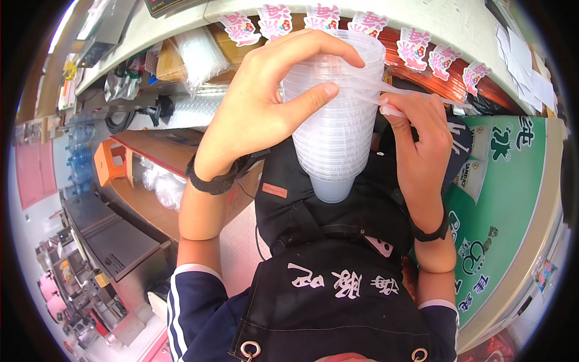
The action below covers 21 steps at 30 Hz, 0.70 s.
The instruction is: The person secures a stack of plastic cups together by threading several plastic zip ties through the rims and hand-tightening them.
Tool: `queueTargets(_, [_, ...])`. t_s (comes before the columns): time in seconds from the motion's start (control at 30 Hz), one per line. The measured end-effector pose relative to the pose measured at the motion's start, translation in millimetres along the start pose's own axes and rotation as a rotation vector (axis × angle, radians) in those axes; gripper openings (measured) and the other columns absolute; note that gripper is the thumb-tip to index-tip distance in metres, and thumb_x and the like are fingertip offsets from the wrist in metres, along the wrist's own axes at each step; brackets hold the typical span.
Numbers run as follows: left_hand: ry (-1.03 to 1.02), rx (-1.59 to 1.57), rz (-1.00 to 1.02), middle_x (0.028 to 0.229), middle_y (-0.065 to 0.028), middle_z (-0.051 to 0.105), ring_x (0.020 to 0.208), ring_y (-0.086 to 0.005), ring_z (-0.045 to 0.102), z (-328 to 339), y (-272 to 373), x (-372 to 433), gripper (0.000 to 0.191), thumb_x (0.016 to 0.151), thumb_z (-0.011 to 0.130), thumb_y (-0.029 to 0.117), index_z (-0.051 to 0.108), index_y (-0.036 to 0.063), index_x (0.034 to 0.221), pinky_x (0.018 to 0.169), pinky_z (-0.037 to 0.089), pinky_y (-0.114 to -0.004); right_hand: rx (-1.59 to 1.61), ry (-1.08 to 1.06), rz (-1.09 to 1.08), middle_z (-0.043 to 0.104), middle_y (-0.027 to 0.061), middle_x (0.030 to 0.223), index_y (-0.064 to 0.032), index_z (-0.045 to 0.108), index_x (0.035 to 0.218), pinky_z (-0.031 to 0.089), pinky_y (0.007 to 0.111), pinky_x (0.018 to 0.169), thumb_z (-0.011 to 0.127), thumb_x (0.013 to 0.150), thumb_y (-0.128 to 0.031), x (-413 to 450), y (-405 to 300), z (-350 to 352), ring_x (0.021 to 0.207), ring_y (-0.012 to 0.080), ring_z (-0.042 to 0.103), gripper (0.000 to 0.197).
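A tall stack of translucent plastic cups (332, 135) leans over my lap, its narrow end on the black apron (334, 289). My left hand (289, 86) curves around the upper part of the stack, thumb and fingertips against the side. Clear plastic film (362, 88) is wrapped loosely about the cups there and stretches out to the right. The fingers of my right hand (414, 117) pinch the pulled end of that film, just right of the stack. Both wrists wear black bands.
Ahead is a pale counter edge (181, 31) with pink printed stickers (414, 47) along it. Beneath lie bagged white items (201, 54). An open cardboard box (154, 203) and an orange stool (108, 160) are at left. A green printed panel (511, 181) stands at right.
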<state>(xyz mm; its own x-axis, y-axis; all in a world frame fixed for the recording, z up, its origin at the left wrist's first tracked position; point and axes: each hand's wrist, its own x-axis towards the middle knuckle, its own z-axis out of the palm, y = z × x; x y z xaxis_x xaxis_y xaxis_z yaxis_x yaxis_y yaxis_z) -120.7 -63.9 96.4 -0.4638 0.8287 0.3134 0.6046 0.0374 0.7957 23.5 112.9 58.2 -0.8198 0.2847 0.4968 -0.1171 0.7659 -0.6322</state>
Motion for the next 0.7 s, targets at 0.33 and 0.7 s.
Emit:
queueTargets(0.33, [0.023, 0.0, -0.036, 0.113, -0.0072, 0.067, 0.109, -0.0175, 0.06, 4.4, 3.9, 2.7, 0.03, 0.082, 0.07, 0.004, 0.066, 0.0005, 0.112, 0.099, 0.042, -0.032, -0.071, 0.043, -0.058, 0.07, 0.0005, 0.083, -0.0059, 0.071, 0.089, 0.039, 0.034, 0.066, 0.074, 0.073, -0.004, 2.1, -1.6, 2.6, 0.071, 0.0223, 0.05, 0.016])
queueTargets(0.7, [-0.08, 0.464, -0.106, 0.106, -0.0111, 0.064, 0.096, -0.0317, 0.06, 6.5, 19.0, 6.7, 0.051, 0.08, 0.076, 0.01, 0.052, 0.0064, 0.124, 0.088, 0.047, -0.042, -0.439, 0.185, -0.348, 0.054, -0.0068, 0.073, -0.0143, 0.071, 0.086, 0.029, 0.031, 0.063, 0.074, 0.069, -0.016, 3.2, -0.3, 8.1, 0.067, 0.0147, 0.044, 0.017])
